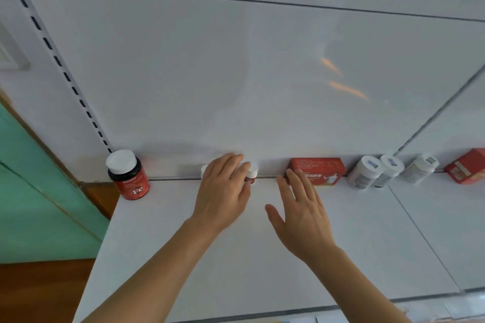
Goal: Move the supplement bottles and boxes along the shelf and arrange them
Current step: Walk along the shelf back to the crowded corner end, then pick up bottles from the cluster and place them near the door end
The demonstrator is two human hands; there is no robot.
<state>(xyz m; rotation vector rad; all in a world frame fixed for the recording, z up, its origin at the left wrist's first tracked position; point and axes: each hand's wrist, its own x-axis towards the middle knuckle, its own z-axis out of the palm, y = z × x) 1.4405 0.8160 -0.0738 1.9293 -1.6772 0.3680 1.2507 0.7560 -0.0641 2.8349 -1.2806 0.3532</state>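
Note:
My left hand [223,191] reaches to the back of the white shelf [210,257] and lies over small white-capped bottles; one small red-labelled bottle [252,174] shows at its fingertips, and a white cap [204,170] peeks out left of the hand. Whether the fingers grip a bottle is hidden. My right hand [301,215] hovers open with straight fingers, its fingertips at the left end of a red box [320,169]. A dark bottle with a red "Fe" label [130,176] stands at the shelf's left end.
Three white bottles [364,172] [389,169] [421,166] line the back wall right of the red box, and another red box [467,166] sits at the far right. A slotted upright [52,52] runs along the left; green wall and wooden floor lie beyond the shelf's left edge.

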